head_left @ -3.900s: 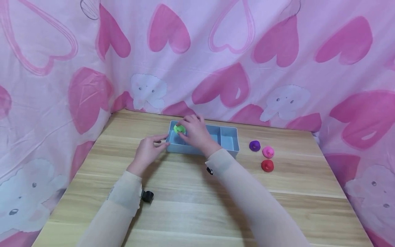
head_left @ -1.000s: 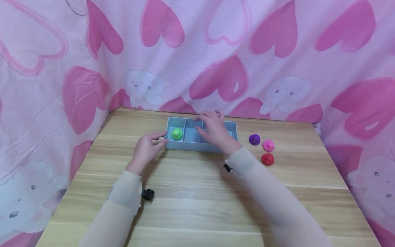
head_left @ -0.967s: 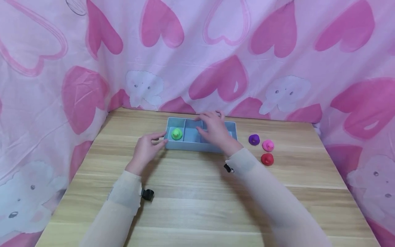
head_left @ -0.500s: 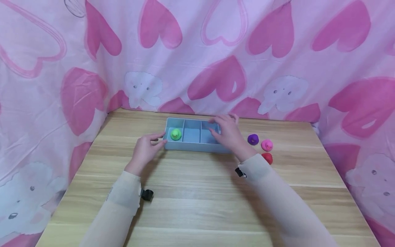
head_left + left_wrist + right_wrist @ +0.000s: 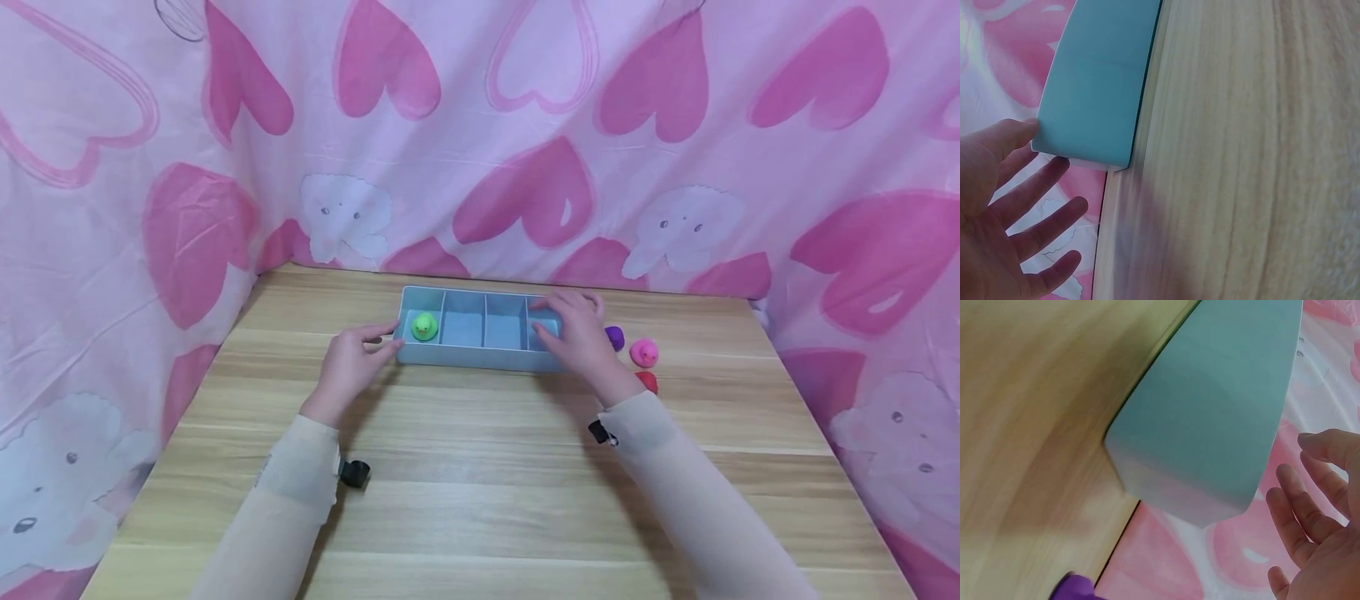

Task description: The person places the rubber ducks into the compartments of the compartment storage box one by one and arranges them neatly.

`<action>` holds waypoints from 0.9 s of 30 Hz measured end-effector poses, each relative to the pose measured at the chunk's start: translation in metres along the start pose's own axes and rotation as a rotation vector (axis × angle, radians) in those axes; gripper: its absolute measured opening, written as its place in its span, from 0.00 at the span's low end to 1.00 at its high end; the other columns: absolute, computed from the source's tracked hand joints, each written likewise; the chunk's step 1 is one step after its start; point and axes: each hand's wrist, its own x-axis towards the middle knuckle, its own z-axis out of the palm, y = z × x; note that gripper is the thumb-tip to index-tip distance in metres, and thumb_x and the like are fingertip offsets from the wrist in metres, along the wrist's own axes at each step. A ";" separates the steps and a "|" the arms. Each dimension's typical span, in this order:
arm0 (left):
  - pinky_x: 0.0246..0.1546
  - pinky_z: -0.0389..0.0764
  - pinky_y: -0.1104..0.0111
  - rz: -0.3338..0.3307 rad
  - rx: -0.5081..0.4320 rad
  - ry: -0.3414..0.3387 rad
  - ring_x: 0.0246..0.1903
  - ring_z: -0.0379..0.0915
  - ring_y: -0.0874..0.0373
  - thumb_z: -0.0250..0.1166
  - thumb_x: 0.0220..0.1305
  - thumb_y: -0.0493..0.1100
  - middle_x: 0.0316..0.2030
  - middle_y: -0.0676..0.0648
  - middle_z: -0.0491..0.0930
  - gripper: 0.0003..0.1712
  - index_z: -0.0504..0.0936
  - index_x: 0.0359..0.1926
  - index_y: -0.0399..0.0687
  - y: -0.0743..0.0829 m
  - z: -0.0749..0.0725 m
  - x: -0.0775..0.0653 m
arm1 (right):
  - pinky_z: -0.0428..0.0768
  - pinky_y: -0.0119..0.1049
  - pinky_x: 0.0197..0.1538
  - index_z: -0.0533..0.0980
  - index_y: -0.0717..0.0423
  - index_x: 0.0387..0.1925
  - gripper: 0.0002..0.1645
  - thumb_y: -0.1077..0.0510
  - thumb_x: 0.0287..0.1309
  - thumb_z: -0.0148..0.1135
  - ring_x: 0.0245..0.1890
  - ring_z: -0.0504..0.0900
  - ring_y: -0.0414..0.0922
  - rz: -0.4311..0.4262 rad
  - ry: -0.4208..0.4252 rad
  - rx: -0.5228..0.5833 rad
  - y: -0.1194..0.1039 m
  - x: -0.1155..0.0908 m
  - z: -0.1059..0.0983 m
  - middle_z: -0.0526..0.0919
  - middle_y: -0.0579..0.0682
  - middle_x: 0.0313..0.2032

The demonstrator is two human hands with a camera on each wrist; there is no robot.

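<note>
While one blue-grey tray (image 5: pixel 480 358) with four compartments stands on the bench (image 5: pixel 457 483), the head view shows four small ducks in total. One green duck (image 5: pixel 424 327) sits in the leftmost compartment. Three others lie on the bench, to the right of the tray: one purple duck (image 5: pixel 616 337), one pink duck (image 5: pixel 644 352) and one red duck (image 5: pixel 648 382); the purple and the red are partly hidden. The left hand (image 5: pixel 348 367) touches the tray's left end with relaxed fingers. The right hand (image 5: pixel 583 340), its fingers loosely bent and free, appears before the rightmost compartment. In the left wrist view, two fingers stretch apart from the tray. In the right wrist view, five digits spread near one tray end.
</note>
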 end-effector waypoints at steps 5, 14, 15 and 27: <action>0.52 0.88 0.51 -0.001 -0.006 -0.004 0.63 0.77 0.42 0.67 0.71 0.53 0.68 0.43 0.77 0.26 0.80 0.67 0.55 0.000 0.000 0.000 | 0.51 0.63 0.75 0.82 0.49 0.54 0.18 0.55 0.64 0.72 0.64 0.75 0.54 0.003 0.023 0.000 0.010 -0.006 -0.004 0.85 0.51 0.56; 0.52 0.88 0.52 -0.021 -0.012 -0.019 0.63 0.77 0.43 0.67 0.71 0.53 0.68 0.45 0.78 0.26 0.79 0.68 0.57 0.000 0.001 0.002 | 0.52 0.63 0.74 0.83 0.52 0.53 0.18 0.58 0.61 0.73 0.60 0.78 0.54 0.026 0.078 0.006 0.027 -0.015 -0.013 0.86 0.52 0.54; 0.52 0.88 0.52 -0.017 -0.012 -0.020 0.63 0.77 0.43 0.67 0.71 0.53 0.68 0.44 0.78 0.26 0.79 0.68 0.56 0.000 0.001 0.002 | 0.52 0.63 0.74 0.83 0.52 0.53 0.18 0.58 0.62 0.72 0.59 0.78 0.54 0.029 0.081 0.004 0.029 -0.016 -0.014 0.86 0.52 0.54; 0.51 0.88 0.51 -0.001 -0.023 -0.010 0.65 0.76 0.42 0.68 0.71 0.52 0.67 0.43 0.78 0.26 0.80 0.68 0.56 -0.001 0.001 0.001 | 0.55 0.63 0.73 0.82 0.53 0.53 0.19 0.59 0.61 0.73 0.58 0.80 0.55 0.046 0.079 -0.009 0.049 -0.034 -0.019 0.87 0.53 0.52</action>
